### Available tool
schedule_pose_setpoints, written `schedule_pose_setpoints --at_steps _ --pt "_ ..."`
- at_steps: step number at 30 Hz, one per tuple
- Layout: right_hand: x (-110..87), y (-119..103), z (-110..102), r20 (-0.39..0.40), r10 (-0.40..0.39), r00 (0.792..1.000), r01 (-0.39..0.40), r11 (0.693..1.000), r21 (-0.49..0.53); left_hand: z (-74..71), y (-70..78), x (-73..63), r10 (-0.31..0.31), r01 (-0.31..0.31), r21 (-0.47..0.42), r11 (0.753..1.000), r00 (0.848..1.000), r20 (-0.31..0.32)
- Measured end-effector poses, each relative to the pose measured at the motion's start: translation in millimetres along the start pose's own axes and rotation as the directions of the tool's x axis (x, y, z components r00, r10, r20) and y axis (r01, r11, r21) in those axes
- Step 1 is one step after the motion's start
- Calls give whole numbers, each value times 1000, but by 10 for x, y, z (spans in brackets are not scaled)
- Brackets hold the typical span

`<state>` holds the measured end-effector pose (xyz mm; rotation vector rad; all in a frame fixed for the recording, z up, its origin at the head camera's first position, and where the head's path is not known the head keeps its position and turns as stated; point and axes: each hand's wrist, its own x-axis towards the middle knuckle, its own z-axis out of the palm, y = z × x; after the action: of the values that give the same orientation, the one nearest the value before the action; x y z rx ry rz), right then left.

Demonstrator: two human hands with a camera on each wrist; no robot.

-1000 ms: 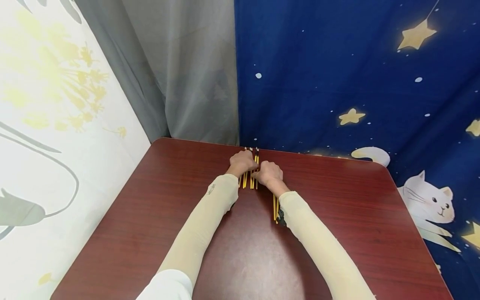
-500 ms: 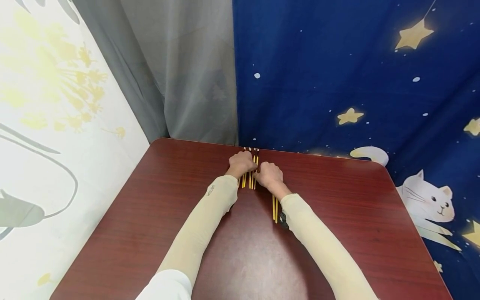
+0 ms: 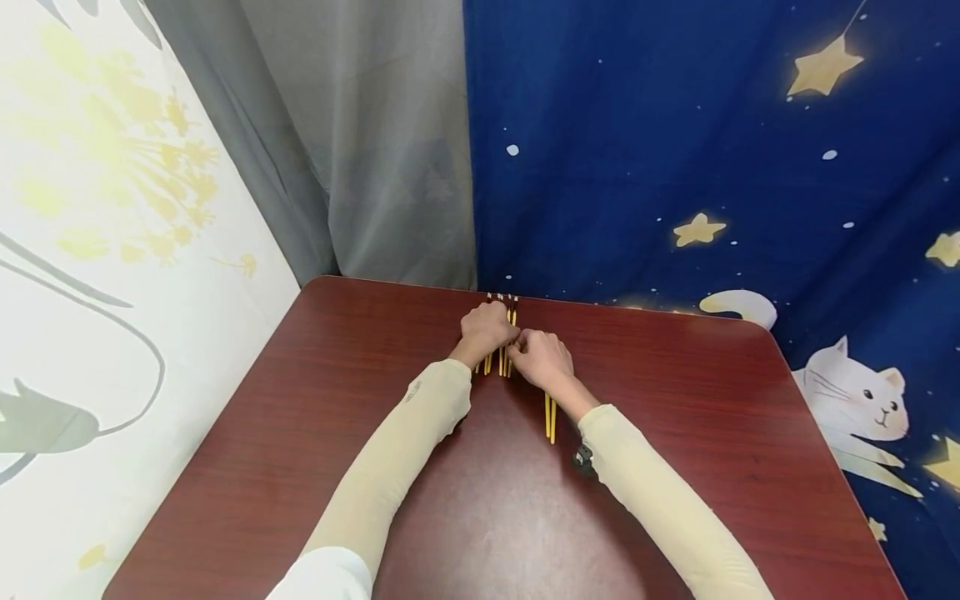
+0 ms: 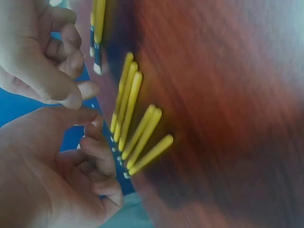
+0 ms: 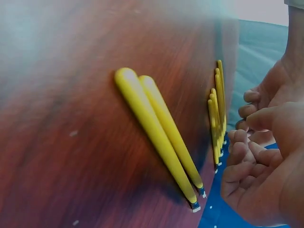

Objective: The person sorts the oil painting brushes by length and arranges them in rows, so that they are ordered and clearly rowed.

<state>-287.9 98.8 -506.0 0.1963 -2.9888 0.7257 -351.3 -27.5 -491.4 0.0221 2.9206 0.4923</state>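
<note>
Several yellow-handled paintbrushes [image 4: 130,111] with dark bands and white tips lie side by side at the table's far edge, tips outward. My left hand [image 3: 486,325] is over this row, fingers loosely bent beside the tip ends in the left wrist view and hiding part of the handles from the head view. Close beside its thumb is my right hand [image 3: 543,358], its thumb and fingertips at the row's right side, fingers loosely bent. Nothing shows inside either hand. Two more paintbrushes [image 5: 159,137] lie nearly parallel under my right wrist, apart from the row.
The dark red wooden table [image 3: 337,417] ends just beyond the brush tips. Behind it hang a grey curtain [image 3: 397,167] and a blue star-patterned curtain [image 3: 600,167]. A white patterned panel [image 3: 150,333] borders the left side. A small black device [image 3: 583,457] sits at my right sleeve.
The rightmost brushes in the row have shifted slightly left at their near ends. My right hand has drawn back a little toward me and right; my left hand has barely moved.
</note>
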Motion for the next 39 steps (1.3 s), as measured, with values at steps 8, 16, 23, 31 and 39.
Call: schedule_pose_setpoints --at_steps 8,16,23,31,39 --pt "-256 97 -154 -8 -17 1000 18 999 34 47 96 -210 52 -52 -91 994 999 -4" --pt "-510 341 -251 -54 -22 998 27 996 87 23 109 -397 173 -142 -197 970 973 153" --pt "-651 558 -284 -39 69 997 -63 989 134 86 154 -537 206 -163 -197 967 953 221" --pt "-716 634 -269 48 155 987 -160 976 146 172 245 -702 150 -140 -62 988 967 206" --pt "-734 696 -221 105 149 983 -163 976 144 271 343 -781 120 -129 44 991 977 174"
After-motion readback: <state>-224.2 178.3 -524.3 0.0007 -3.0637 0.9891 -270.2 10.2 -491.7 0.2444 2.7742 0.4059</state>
